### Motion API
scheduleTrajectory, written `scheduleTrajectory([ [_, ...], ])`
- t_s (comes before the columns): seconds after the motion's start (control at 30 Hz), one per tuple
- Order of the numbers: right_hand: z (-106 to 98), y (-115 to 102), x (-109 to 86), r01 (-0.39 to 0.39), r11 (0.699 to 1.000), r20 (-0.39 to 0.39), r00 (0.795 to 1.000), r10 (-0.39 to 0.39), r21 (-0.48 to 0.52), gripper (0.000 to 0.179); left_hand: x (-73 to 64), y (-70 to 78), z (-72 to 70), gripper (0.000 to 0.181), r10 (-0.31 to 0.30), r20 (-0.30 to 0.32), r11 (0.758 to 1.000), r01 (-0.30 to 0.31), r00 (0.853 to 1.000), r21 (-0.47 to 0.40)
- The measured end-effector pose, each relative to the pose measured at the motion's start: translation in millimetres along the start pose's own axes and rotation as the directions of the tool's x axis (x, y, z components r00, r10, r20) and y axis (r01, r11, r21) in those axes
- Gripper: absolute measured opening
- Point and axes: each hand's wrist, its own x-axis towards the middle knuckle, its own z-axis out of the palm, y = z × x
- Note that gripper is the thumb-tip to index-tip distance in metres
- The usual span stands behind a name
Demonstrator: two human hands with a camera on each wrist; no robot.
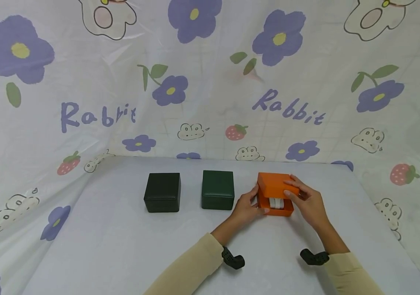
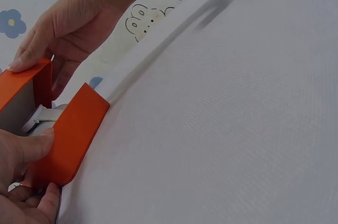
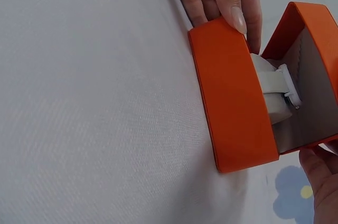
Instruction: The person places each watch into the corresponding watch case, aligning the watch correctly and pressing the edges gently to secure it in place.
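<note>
An orange watch box (image 1: 273, 185) stands at the right of the table with its hinged lid partly raised. Inside, a white watch (image 3: 273, 82) is wrapped round a pale cushion (image 3: 277, 110). My left hand (image 1: 246, 208) grips the left side of the base, its thumb at the front wall in the left wrist view. The lid is held by my right hand (image 1: 310, 204), with the thumb on its front edge and the fingers over the top. In the right wrist view, part of that hand is cut off by the frame.
A dark green box (image 1: 218, 190) sits left of the orange one, closed. Farther left is a closed black box (image 1: 162, 192). Behind the white table (image 1: 128, 254) hangs a patterned sheet (image 1: 202, 110) with flowers and rabbits. Each wrist wears a dark camera mount.
</note>
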Motion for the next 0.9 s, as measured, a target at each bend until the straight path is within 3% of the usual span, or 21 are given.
scheduleTrajectory([
  [0.37, 3.9, 6.1, -9.6, 0.026, 0.999, -0.029, 0.999, -0.026, 0.019, 0.043, -1.7, 0.6, -1.1, 0.088, 0.013, 0.009, 0.994, -0.013, 1.0, 0.107],
  [0.9, 7.7, 8.8, -19.1, 0.077, 0.99, -0.055, 0.996, -0.071, 0.118, 0.045, 2.1, -5.4, -1.4, 0.092, 0.006, 0.011, 0.999, -0.006, 1.0, 0.035],
])
